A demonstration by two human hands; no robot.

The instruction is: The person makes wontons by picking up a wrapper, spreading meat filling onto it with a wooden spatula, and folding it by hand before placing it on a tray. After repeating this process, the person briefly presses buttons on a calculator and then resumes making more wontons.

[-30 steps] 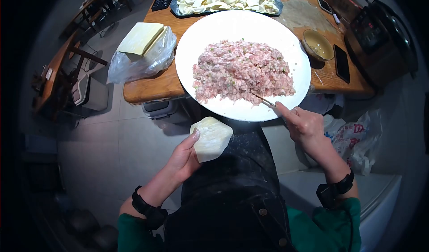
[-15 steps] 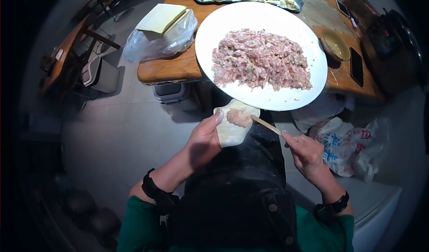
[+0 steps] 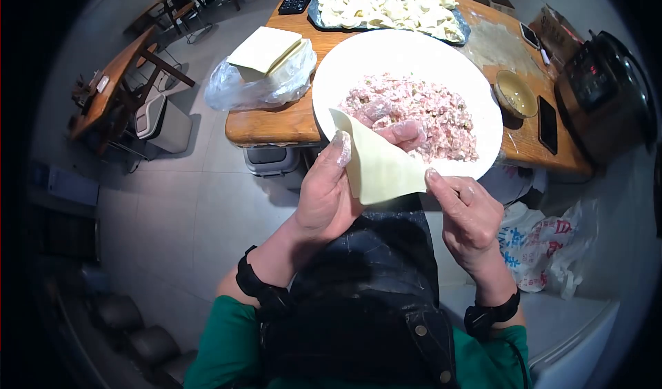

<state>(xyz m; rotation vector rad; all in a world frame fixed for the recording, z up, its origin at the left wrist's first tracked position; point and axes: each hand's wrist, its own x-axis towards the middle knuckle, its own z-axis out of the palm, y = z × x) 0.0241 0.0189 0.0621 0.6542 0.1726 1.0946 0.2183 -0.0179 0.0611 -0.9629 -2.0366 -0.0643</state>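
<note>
A pale dough wrapper [image 3: 383, 168] is held up in front of the near edge of the large white plate [image 3: 493, 134]. My left hand [image 3: 331, 189] supports it from the left, thumb on the near side and fingers behind it. At its right corner, my right hand [image 3: 472, 217] pinches the dough between thumb and finger. Pink minced filling [image 3: 441, 117] is heaped on the plate behind. I cannot see any filling on the wrapper, nor the stick.
Square wrappers [image 3: 265, 48] lie on a plastic bag at the table's left. A tray of folded dumplings [image 3: 386, 6] stands at the back. On the right are a bowl [image 3: 516, 94], a phone [image 3: 548, 125] and a black cooker [image 3: 603, 99].
Both hands have moved up, toward the plate. The wrapper now hangs stretched between them, and the stick and the lump of filling on the wrapper are out of sight. The view has shifted slightly.
</note>
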